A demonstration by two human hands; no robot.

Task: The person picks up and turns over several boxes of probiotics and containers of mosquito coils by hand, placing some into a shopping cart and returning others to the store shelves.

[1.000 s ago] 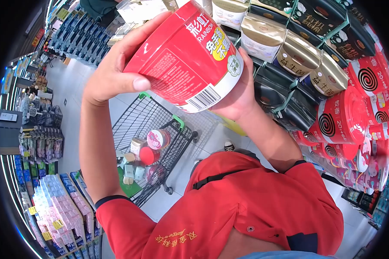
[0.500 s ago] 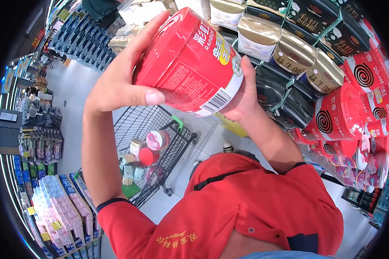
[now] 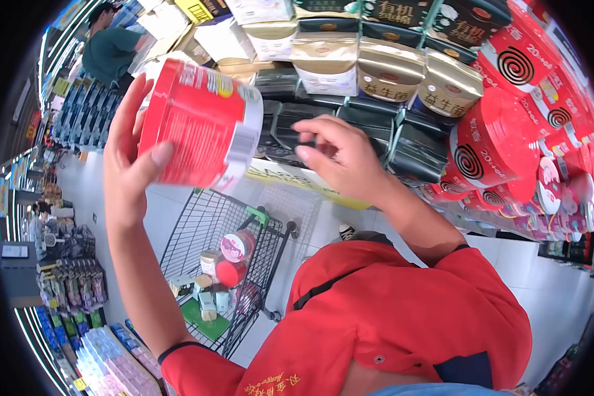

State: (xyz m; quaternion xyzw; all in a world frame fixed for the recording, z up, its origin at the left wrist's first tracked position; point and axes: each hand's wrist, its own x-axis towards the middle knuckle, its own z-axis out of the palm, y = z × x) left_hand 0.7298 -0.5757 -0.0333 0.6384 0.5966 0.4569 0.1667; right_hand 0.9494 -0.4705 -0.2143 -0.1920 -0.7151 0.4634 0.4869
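Note:
My left hand [image 3: 135, 148] grips a red tub [image 3: 195, 129] with a white-edged end and a barcode, tilted on its side above the shopping cart. The thumb presses the near side and the other fingers go behind it, partly hidden. To the right, my right hand [image 3: 346, 155] is apart from the tub. Its thumb and index finger point toward the tub with a gap between them, the other fingers are curled, and no object shows in it. Below, the wire shopping cart [image 3: 178, 228] holds a pink-lidded tub [image 3: 236, 245], a red-lidded tub [image 3: 231, 272] and several small boxes.
Gold and white packs [image 3: 389, 69] and dark packs [image 3: 419, 148] line the display ahead. Red mosquito coil tubs [image 3: 488, 145] are stacked at right. A person in a green top [image 3: 109, 49] stands at upper left. Pink and blue packs [image 3: 122, 363] fill a lower-left shelf.
My right hand has let go of the tub and drawn away to the right. The tub, in my left hand, has moved left and down and turned. A person now shows at upper left.

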